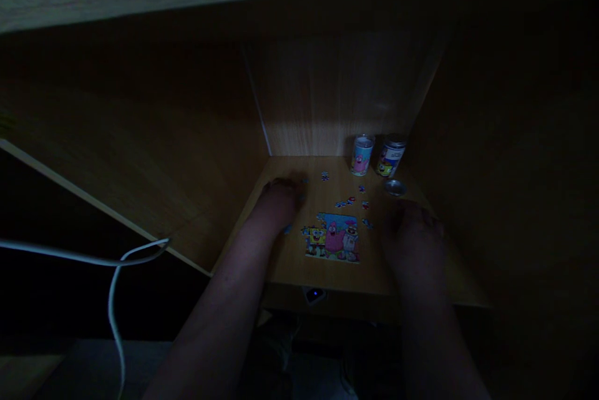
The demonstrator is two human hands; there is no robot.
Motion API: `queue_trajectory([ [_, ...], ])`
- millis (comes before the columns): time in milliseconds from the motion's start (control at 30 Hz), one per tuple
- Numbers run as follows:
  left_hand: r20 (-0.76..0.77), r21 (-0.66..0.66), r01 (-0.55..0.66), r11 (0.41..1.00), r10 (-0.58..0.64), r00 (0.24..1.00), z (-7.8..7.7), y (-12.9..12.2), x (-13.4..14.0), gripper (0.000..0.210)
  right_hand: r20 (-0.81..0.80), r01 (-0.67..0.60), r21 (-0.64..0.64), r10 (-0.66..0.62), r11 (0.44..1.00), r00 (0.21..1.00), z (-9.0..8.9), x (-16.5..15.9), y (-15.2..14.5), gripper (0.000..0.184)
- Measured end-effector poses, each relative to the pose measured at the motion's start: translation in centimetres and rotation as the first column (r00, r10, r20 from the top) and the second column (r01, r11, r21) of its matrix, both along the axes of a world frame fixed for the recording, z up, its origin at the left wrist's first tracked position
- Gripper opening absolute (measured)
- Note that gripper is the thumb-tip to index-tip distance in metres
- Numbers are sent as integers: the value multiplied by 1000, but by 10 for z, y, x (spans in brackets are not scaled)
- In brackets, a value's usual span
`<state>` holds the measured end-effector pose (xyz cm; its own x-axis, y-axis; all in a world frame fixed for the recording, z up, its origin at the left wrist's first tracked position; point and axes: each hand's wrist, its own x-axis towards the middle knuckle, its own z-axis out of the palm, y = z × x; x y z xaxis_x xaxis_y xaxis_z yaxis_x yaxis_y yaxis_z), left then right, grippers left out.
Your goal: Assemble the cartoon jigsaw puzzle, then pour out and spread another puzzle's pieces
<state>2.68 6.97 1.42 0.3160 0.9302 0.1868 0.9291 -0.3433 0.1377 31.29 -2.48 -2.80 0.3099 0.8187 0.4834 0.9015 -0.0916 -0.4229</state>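
Puzzle: a partly joined cardboard-looking jigsaw (333,241), with a yellow square figure and a pink one under blue, lies flat mid-surface between the hands; its upper left corner is unfilled.
Loose pieces: small multicoloured jigsaw pieces (325,176) lie apart beyond and beside it, probably spread out so each shape can be seen.
Left hand: the left hand (281,197) is low at the surface's left side, fingers partly curled, near some small blue pieces (287,229); whether it grips one, I cannot tell.
Right hand: the right hand (416,231) is right of the puzzle, fingers loosely bent; shadow hides whether it holds anything.
Cans: two printed cylindrical cans, one pink-and-blue (360,160), one yellow-and-blue (391,160), stand upright at the back, presumably to leave working room; a round silvery lid (395,187) lies just before them.
Surface: a pale brown wood-grain surface (290,272), boxed in by wooden panels (311,100).
Room: very dim; a white cable (112,294) hangs at left, and a small device with a blue light (315,295) shows below the front edge.
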Motion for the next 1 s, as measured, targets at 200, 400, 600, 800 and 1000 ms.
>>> queue_trajectory([
  [200,-32,0,-44,999,44,999,-2,4,0,41,2,5,-33,-5,999,1000,-2,1,2,36],
  [400,15,-29,79,996,-78,997,-9,6,7,49,16,1,-37,0,999,1000,1,-1,2,37],
  [600,70,-27,169,985,-167,984,-7,6,14,48,21,2,-36,-1,999,1000,2,-2,2,35],
  [800,239,-12,202,979,-194,952,-6,5,17,35,9,-1,-63,2,998,1000,5,-3,1,33],
  [1000,174,33,172,985,-175,969,-4,2,12,23,13,11,-99,-10,995,1000,9,-7,-2,31],
])
